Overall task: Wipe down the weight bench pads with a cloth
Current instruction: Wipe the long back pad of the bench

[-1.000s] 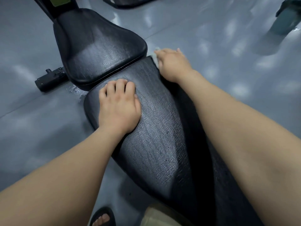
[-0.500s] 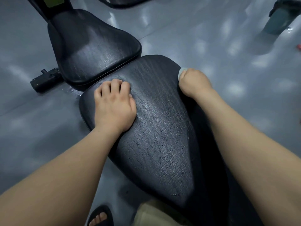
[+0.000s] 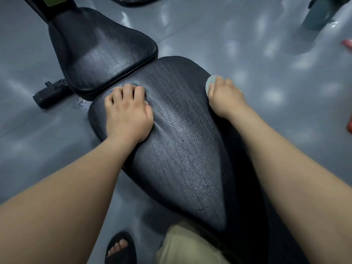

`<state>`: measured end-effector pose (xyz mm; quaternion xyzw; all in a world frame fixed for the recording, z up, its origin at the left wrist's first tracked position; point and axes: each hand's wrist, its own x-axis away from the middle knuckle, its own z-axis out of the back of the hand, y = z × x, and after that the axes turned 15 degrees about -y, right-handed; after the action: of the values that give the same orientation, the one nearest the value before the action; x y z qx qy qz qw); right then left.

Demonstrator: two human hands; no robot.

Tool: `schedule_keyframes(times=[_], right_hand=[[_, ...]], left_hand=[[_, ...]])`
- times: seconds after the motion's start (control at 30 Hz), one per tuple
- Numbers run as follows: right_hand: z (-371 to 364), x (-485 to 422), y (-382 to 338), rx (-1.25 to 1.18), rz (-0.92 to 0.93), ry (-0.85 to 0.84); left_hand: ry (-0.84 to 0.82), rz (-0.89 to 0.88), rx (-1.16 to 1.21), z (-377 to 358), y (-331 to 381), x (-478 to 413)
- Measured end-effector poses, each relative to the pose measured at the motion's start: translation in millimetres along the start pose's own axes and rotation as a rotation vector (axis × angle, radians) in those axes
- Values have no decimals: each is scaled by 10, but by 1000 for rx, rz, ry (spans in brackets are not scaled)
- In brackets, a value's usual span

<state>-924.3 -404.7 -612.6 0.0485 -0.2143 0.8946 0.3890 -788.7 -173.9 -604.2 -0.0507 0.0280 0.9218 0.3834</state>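
In the middle of the frame lies the long black bench pad (image 3: pixel 181 149), its surface cracked and a little shiny. The left hand (image 3: pixel 127 113) rests palm down on its upper left part, fingers spread and only lightly bent, holding nothing. At the pad's upper right edge the right hand (image 3: pixel 224 96) is curled round a small pale grey cloth (image 3: pixel 210 82), which touches the pad's rim. Above, just beside the long pad, the seat pad (image 3: pixel 102 54) stands tilted. At the top left a yellow-green label (image 3: pixel 55 0) sits on the black frame; its writing cannot be read. A sandalled foot (image 3: pixel 120 246) stands on the grey floor (image 3: pixel 266 54) below.
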Motion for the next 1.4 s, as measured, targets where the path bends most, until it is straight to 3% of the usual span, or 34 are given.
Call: schedule_keyframes(times=[0.3, 0.47, 0.63, 0.77, 0.97, 1.2, 1.3, 1.4], right_hand=[[-161, 402, 174, -45, -154, -7], [-263, 244, -363, 77, 82, 5], [-515, 683, -684, 194, 374, -3], [-250, 559, -327, 326, 348, -57], [-171, 381, -302, 248, 203, -74], [-281, 332, -826, 349, 609, -97], [-182, 247, -638, 381, 551, -75], [-82, 171, -317, 344, 364, -64]], left_hand=[[23, -4, 27, -9, 8, 18], [31, -5, 23, -5, 8, 10], [41, -7, 34, -8, -3, 30], [52, -13, 45, -4, 12, 29], [31, 2, 16, -7, 12, 16], [57, -3, 68, -7, -3, 20], [48, -3, 70, -10, 1, 20], [46, 0, 64, -8, -7, 18]])
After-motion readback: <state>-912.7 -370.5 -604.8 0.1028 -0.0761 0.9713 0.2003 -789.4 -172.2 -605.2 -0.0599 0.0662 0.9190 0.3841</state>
